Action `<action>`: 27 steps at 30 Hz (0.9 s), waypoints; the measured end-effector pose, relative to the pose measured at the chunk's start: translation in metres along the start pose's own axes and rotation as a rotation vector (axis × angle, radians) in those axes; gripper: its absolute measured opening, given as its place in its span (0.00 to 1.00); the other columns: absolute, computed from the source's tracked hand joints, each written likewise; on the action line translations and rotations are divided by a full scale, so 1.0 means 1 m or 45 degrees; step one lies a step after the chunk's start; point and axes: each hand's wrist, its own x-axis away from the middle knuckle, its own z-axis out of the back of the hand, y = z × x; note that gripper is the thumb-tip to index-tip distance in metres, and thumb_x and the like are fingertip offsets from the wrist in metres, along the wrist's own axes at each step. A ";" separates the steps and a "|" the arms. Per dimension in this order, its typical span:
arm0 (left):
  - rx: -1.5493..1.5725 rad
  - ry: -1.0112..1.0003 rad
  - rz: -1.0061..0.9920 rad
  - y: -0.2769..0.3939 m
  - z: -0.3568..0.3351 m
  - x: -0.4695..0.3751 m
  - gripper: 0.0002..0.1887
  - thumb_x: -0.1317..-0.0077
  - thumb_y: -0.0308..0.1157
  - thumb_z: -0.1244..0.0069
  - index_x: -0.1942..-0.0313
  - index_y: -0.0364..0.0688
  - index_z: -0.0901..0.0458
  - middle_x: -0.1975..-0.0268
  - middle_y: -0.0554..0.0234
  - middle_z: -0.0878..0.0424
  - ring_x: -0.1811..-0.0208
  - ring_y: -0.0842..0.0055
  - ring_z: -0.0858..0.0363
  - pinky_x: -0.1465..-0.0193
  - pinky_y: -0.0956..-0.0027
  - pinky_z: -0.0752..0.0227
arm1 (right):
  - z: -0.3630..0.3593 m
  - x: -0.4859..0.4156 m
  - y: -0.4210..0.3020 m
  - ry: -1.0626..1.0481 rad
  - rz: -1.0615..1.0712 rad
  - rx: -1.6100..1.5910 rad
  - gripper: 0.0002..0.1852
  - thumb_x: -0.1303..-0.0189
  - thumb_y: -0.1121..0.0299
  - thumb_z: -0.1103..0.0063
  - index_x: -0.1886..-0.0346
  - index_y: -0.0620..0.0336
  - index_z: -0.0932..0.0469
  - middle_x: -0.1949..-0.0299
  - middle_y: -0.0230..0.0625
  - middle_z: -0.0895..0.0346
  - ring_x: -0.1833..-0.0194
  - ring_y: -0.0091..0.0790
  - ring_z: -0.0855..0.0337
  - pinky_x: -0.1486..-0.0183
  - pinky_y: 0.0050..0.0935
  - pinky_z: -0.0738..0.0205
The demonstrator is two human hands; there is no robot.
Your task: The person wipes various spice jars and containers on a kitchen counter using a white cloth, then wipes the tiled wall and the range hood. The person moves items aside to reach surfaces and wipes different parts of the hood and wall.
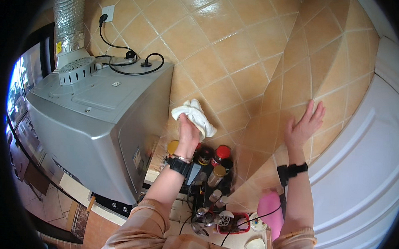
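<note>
My left hand grips a folded white cloth against the tan wall tiles, just right of the grey range hood. The fingers are partly hidden by the cloth. Further right, my right hand is spread against the tiled wall near the corner and holds nothing. Both wrists wear black straps. Beneath my left hand stand jars, among them one with a red lid and one with a tan lid.
A foil duct rises from the hood, and a black power cord runs to a wall socket. Below are a red basket, a white bowl, a pink object and kitchen utensils. A white panel stands at right.
</note>
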 end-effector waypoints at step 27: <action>-2.738 -1.375 -1.369 -0.060 -0.113 -0.177 0.22 0.38 0.28 0.52 0.42 0.38 0.25 0.27 0.53 0.41 0.21 0.53 0.58 0.23 0.40 0.62 | 0.002 0.002 0.007 0.043 0.141 -0.093 0.34 0.35 0.62 0.51 0.27 0.63 0.44 0.24 0.56 0.54 0.25 0.63 0.56 0.27 0.59 0.63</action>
